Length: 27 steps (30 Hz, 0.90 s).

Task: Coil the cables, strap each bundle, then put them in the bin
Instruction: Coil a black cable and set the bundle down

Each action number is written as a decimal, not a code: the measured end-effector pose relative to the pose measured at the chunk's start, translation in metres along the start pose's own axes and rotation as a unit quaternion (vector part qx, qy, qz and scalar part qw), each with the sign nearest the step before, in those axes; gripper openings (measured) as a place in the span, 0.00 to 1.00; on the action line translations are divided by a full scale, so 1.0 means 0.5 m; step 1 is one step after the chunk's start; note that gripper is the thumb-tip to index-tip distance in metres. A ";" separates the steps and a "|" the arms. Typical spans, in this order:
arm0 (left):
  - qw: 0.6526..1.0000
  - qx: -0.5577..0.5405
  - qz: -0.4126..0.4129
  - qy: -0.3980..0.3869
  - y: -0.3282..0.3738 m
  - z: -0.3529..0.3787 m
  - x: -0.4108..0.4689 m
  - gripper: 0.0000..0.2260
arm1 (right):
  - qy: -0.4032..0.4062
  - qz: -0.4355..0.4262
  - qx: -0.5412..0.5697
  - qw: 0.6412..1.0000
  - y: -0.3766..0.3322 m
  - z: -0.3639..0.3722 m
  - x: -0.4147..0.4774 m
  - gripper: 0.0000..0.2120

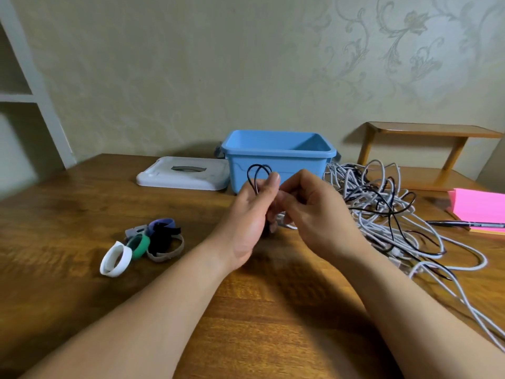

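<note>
black cable (258, 175): is being wound into small loops. The loops are standing up above the fingers of the left hand, in front of the bin, and a black strand is trailing right toward the cable heap.
left hand (250, 214): is gripping the gathered loops, with fingers and thumb curled round them.
right hand (314, 209): is pressing close against the left hand with its fingers curled. It seems to be pinching the black cable where it feeds in, though the contact itself is hidden.
cable heap (382, 214): is lying tangled on the table (68, 214) to the right of the bin, grey-white and black strands mixed together.
straps (153, 242): are lying in a small pile left of the hands, none on a cable.
bin (278, 157): is standing open at the back of the table. No cable is showing inside it, though its floor is hidden. Its lid (183, 176) is lying flat just beside it on the left.
progress: judging by this, the task is only beginning, with the first coil being formed.
remaining: finishing and strapping this coil, then untangling, coiling and strapping the rest, and putting every bundle in the bin.
</note>
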<state>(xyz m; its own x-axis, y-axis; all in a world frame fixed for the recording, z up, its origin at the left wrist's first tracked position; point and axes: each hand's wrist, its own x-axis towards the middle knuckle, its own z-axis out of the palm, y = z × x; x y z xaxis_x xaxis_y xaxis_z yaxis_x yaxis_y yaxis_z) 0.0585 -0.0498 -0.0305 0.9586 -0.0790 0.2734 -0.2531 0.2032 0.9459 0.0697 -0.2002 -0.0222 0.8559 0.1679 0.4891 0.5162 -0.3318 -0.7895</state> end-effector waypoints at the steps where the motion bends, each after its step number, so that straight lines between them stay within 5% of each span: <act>1: 1.000 -0.006 0.000 0.001 0.000 0.002 0.000 0.13 | -0.006 0.001 0.009 1.000 -0.007 0.005 -0.003 0.05; 7: 0.995 -0.039 0.010 0.094 0.007 -0.006 0.012 0.10 | -0.010 -0.038 -0.153 0.987 0.007 0.006 -0.003 0.08; 14: 0.960 -0.232 -0.007 0.157 0.044 -0.055 0.032 0.12 | -0.011 -0.036 -0.341 0.939 0.028 -0.070 0.015 0.06; 20: 0.999 0.013 -0.004 0.051 0.026 -0.061 0.021 0.07 | -0.038 -0.002 -0.251 0.967 0.018 -0.095 0.019 0.03; 23: 0.988 0.153 -0.007 -0.011 0.012 -0.027 0.008 0.07 | -0.069 -0.002 -0.180 0.981 -0.002 -0.100 0.015 0.04; 27: 0.977 0.193 0.000 -0.089 -0.006 -0.013 0.005 0.08 | -0.079 -0.033 -0.118 0.989 0.001 -0.092 0.014 0.04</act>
<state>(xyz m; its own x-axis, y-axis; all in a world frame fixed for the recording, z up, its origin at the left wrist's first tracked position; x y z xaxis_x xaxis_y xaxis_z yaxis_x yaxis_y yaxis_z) 0.0622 -0.0441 -0.0337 0.9298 -0.2543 0.2662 -0.3153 -0.1770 0.9323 0.0746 -0.2417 -0.0023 0.8237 0.3338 0.4584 0.5665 -0.5196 -0.6396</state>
